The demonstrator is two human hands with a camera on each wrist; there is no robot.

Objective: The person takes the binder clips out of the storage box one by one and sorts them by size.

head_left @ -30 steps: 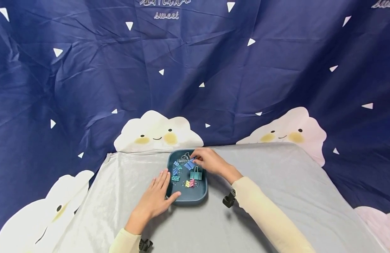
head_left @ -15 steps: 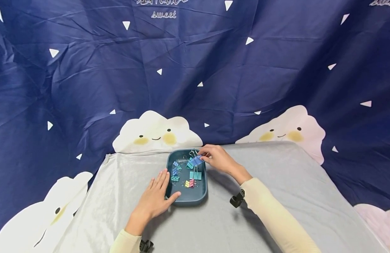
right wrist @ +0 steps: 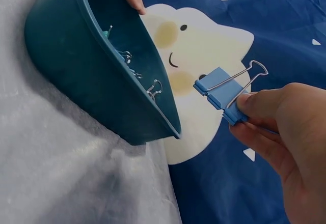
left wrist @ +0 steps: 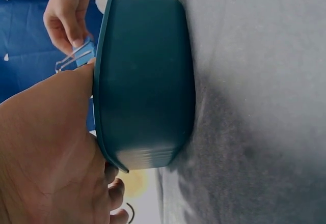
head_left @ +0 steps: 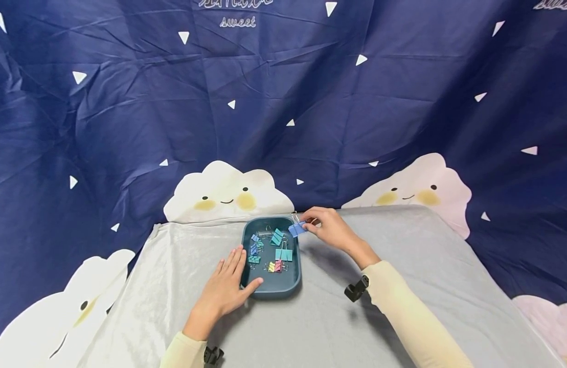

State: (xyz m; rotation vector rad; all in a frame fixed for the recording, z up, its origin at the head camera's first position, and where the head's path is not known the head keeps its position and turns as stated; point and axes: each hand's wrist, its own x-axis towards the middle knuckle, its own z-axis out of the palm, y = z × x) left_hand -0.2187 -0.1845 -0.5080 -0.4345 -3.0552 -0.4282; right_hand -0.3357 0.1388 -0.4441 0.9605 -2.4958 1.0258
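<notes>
A large blue binder clip (right wrist: 220, 92) with silver wire handles is pinched between the thumb and fingers of my right hand (head_left: 330, 231). It is held above the right rear rim of a dark teal bin (head_left: 272, 295). My left hand (head_left: 225, 283) rests on the bin's left rim, its fingers straight and the thumb reaching over the front corner. Inside the bin lie two larger teal binder clips (head_left: 284, 254), a yellow clip (head_left: 271, 267), a pink clip (head_left: 278, 266) and several small blue and teal clips (head_left: 254, 250) along the left side.
The bin stands on a grey cloth-covered table (head_left: 306, 327), near its back edge. Behind it hangs a dark blue curtain (head_left: 265, 133) with printed clouds and triangles. A black wrist camera (head_left: 357, 289) sits at the right sleeve.
My right hand has lifted the blue binder clip from the bin's rear area and carried it right to the rim, uncovering a teal clip. The left hand has stayed in place.
</notes>
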